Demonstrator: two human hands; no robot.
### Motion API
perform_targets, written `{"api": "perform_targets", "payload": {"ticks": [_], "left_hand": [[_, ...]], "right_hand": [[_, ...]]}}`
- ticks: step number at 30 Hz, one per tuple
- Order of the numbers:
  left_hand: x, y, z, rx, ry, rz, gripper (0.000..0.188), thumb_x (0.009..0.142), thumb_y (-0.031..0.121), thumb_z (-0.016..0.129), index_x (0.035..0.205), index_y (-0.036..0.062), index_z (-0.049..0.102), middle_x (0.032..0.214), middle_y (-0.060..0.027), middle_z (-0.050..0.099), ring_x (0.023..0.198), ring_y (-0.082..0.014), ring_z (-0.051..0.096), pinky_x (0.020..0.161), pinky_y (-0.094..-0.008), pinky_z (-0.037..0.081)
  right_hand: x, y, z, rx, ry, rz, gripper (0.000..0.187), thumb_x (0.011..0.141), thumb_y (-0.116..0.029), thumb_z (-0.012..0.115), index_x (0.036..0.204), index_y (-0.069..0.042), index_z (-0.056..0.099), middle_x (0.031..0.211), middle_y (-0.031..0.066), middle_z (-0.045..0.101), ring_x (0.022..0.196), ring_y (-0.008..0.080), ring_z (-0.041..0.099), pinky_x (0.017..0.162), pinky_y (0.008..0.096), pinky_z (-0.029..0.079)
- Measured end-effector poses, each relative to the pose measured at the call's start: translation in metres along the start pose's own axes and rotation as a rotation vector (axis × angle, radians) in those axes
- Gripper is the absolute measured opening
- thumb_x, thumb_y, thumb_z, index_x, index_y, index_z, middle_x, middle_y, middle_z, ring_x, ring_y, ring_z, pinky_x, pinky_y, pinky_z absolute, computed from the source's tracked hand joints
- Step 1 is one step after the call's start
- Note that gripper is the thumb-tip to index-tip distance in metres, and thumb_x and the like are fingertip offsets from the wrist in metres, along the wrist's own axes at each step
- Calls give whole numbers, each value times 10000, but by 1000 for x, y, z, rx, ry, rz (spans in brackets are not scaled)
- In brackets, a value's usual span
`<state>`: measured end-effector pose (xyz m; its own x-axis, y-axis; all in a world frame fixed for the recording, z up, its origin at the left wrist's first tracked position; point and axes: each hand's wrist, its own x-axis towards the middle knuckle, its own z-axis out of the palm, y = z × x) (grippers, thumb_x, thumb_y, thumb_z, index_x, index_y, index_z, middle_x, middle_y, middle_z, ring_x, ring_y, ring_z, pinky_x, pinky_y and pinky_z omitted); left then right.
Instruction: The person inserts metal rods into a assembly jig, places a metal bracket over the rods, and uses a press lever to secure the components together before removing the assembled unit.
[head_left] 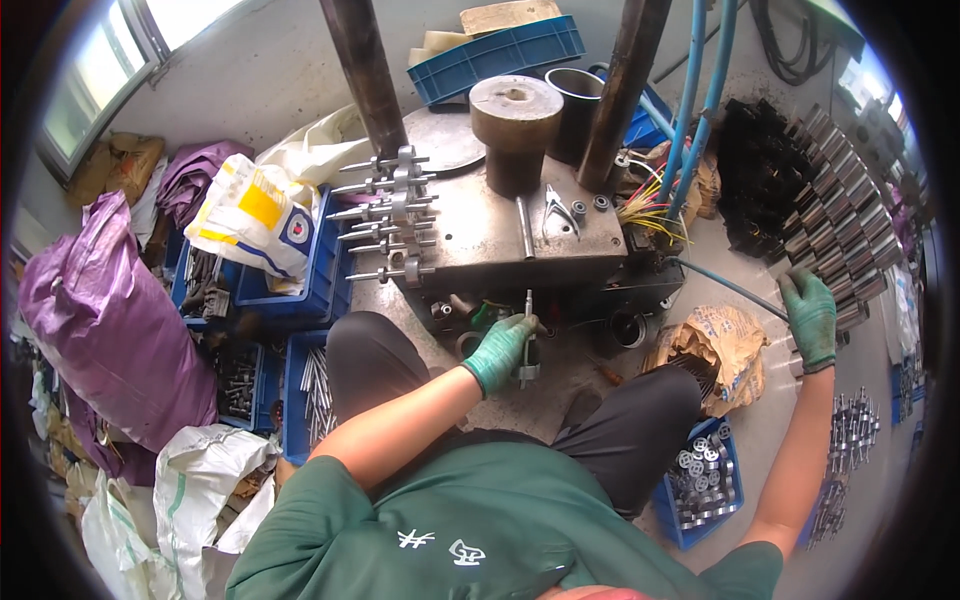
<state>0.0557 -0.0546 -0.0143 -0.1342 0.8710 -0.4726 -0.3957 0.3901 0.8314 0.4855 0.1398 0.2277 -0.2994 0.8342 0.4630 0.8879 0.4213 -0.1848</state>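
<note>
Workshop, concrete floor (760, 440), cluttered; window upper L. L to R: purple sacks (100, 310) and white sacks against wall, blue crates (300, 290) w/ metal parts, then steel press table (480, 230) w/ two dark columns and a round cylindrical block (515, 120) on top. Row of finished pins (385, 215) lies on table's L edge, long axes horizontal, tips pointing L. Left hand (500, 350), green glove, closed around a metal pin (527, 340) just below table front, between operator's knees; pin's long axis near vertical, slim end up, collar end down. Blue crate of fittings (700, 485) by R knee. Right hand (812, 318), green glove, resting on stacked steel cylinders (840, 240) far R; fingers curled, cannot tell if gripping one.
</note>
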Motion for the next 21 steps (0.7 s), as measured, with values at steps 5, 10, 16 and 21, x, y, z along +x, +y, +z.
{"api": "perform_targets", "payload": {"ticks": [5, 10, 16, 21], "left_hand": [[-58, 35, -36, 633, 65, 730, 229, 1105, 179, 632, 1252, 20, 705, 956, -8, 657, 849, -98, 608, 822, -272, 535], [-90, 97, -70, -25, 379, 528, 279, 1088, 317, 669, 1213, 76, 734, 877, 27, 667, 676, -76, 604, 672, -226, 512], [-32, 113, -167, -943, 523, 327, 171, 1111, 217, 593, 1007, 97, 655, 908, -17, 712, 832, -177, 690, 734, -291, 606], [-23, 113, -182, -945, 429, 287, 103, 1100, 131, 561, 1075, 49, 620, 968, -93, 709, 905, -263, 721, 786, -379, 658]], "right_hand": [[-22, 1, -3, 70, -123, 39, 302, 1020, -238, 691, 1121, 44, 734, 1018, 225, 769, 894, 331, 736, 814, 400, 552], [-20, -26, -9, 164, -195, 56, 312, 1030, -224, 694, 1163, 57, 728, 1049, 212, 772, 917, 295, 730, 848, 383, 556], [-18, 5, 3, 206, -205, 97, 329, 1029, -224, 700, 1183, 64, 730, 1081, 219, 772, 956, 294, 734, 881, 376, 558], [-19, -13, -4, 154, -220, 73, 325, 1034, -225, 702, 1193, 57, 726, 1095, 211, 773, 981, 307, 741, 893, 380, 562]]}}
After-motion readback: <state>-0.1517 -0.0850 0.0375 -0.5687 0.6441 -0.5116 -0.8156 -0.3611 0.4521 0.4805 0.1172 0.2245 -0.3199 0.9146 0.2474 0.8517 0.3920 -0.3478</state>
